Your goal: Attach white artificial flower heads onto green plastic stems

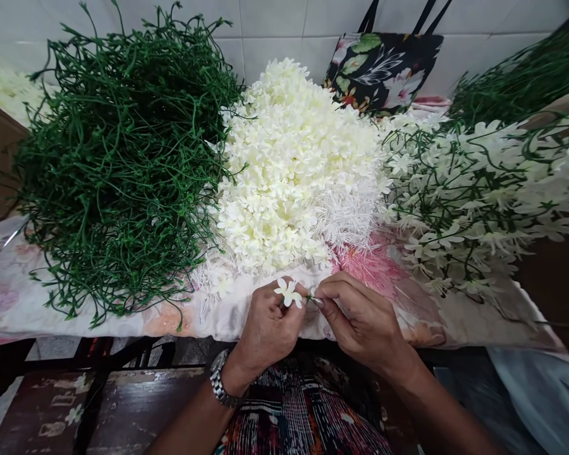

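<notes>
A small white artificial flower with narrow pointed petals [288, 292] is pinched at the fingertips of the left hand [268, 325], its petals spread open and facing up just above that hand's knuckles. The left hand is curled nearly closed around the bloom's base, with a silver metal link wristwatch [219, 379] on its wrist. Just to the right of the bloom, the right hand [360, 319] is also closed to a pinch, thumb and forefinger gripping a short thin green plastic stem tip [312, 297] that meets the flower between the 2 hands; whether the stem is already seated in the bloom cannot be told. Directly beyond both hands rises a tall heap of loose cream-white fabric blossoms [298, 164], lying on a floral-printed pink and white cloth [398, 297] rather than in any container. Beyond and to the left of the left hand sits a large tangled mound of bare dark green plastic stems [123, 158]. Beyond and to the right of the right hand lies a sprawl of finished green sprays carrying white flowers [478, 189]. Farther back, past the blossom heap, a black fabric bag printed with flowers and leaves [384, 66] leans against a white tiled wall [275, 25].
</notes>
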Available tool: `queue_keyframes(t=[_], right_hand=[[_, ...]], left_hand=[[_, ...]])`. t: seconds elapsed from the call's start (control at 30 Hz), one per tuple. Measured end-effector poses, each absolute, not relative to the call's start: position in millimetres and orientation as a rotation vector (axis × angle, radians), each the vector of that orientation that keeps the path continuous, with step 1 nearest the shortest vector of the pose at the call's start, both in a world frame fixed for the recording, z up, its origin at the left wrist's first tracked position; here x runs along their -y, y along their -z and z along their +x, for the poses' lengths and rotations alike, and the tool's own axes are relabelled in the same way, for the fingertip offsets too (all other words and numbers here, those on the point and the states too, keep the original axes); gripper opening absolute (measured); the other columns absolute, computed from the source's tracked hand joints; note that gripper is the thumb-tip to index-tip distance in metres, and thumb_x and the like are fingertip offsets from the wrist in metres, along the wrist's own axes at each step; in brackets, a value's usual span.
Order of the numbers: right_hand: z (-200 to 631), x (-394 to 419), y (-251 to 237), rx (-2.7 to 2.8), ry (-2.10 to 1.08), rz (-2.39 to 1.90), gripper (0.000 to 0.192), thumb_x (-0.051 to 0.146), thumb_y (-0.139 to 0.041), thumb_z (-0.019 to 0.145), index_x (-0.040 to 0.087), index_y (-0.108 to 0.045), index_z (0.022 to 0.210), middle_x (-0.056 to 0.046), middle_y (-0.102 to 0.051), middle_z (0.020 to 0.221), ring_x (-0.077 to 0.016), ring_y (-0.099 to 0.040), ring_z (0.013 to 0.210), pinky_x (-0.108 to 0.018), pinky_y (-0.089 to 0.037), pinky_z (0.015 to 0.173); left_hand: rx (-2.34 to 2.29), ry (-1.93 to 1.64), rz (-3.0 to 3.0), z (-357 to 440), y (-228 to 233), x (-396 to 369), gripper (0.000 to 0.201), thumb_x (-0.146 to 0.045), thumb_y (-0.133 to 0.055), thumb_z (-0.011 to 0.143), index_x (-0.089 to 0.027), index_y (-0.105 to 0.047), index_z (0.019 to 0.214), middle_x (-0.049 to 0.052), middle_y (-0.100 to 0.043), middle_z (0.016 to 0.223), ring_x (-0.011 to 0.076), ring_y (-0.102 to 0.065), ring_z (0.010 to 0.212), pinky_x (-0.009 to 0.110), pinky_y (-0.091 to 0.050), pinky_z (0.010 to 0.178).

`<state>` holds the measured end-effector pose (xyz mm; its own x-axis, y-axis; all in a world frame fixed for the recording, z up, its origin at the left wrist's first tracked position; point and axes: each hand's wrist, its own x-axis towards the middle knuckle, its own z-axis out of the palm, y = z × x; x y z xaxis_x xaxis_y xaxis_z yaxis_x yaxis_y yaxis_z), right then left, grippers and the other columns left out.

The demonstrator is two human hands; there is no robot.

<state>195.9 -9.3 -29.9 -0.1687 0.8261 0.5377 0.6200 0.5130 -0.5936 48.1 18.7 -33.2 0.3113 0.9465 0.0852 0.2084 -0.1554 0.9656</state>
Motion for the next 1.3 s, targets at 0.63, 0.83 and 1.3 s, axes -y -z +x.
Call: queue_keyframes(t=[0.63,0.83,1.3], right_hand=[[199,13,21,1.859,-0.437,-1.191,0.011,0.008,-0.050,0.086,0.017,-0.056,0.088,-0.002,-0.059,0.072,-0.0108,-0.056,0.065,-0.020,-0.047,0.058],[208,15,13,1.909,-0.499,-1.141,0.013,0.008,-0.048,0.086,0.016,-0.058,0.089,-0.003,-0.061,0.072,-0.0113,-0.057,0.066,-0.022,-0.046,0.058],[206,15,19,1.879,-0.500,-1.150,0.012,0.010,-0.050,0.083,0.018,-0.056,0.090,-0.003,-0.061,0.077,-0.0131,-0.058,0.070,-0.024,-0.047,0.062]], left_hand=[[-0.995,-0.912,1.483,44,32,-21,0.016,-0.020,-0.049,0.077,-0.017,-0.058,0.063,-0.003,-0.051,0.056,0.0099,-0.046,0.052,0.021,-0.039,0.051],[-0.969,-0.938,1.466,41,38,-18,0.014,-0.020,-0.051,0.077,-0.016,-0.059,0.066,-0.002,-0.053,0.060,0.0103,-0.049,0.057,0.022,-0.041,0.056],[-0.983,-0.966,1.599,42,37,-15,0.014,-0.015,-0.048,0.079,-0.016,-0.056,0.067,-0.002,-0.053,0.061,0.0104,-0.051,0.056,0.021,-0.041,0.055]])
